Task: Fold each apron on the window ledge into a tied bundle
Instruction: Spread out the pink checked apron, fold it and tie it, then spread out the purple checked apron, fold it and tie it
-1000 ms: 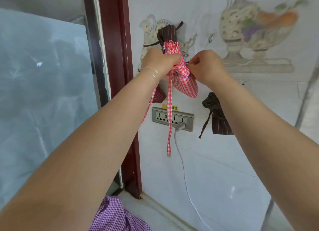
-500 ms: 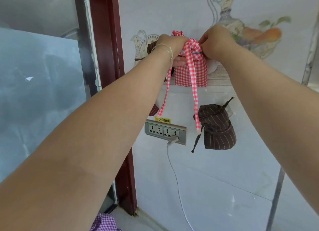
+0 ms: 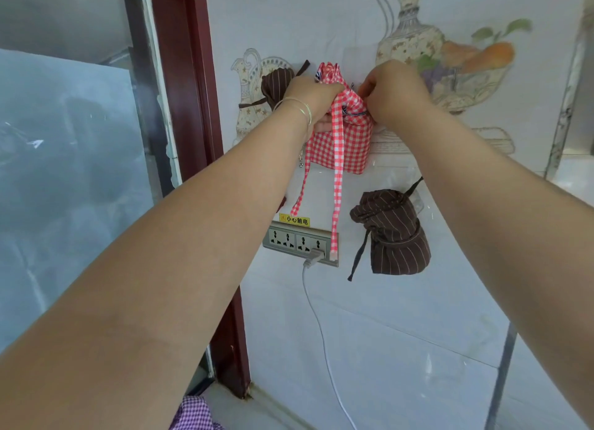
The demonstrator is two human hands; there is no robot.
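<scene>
i see the red gingham apron bundle point(image 3: 348, 146) held up against the pale tiled wall point(image 3: 401, 317), its gathered neck between my two hands. my left hand point(image 3: 313, 100) curls round the neck from the left, fingers clamped on the cloth. my right hand point(image 3: 393, 93) pinches the fabric at the neck from the right. two gingham ties point(image 3: 337, 185) hang down from the knot, one ending in front of the socket strip point(image 3: 300, 243). a brown striped bundle point(image 3: 393, 233) hangs on the wall just below right; another brown striped bundle point(image 3: 276, 83) sits behind my left hand. a white cable point(image 3: 316, 320) runs down from the socket.
</scene>
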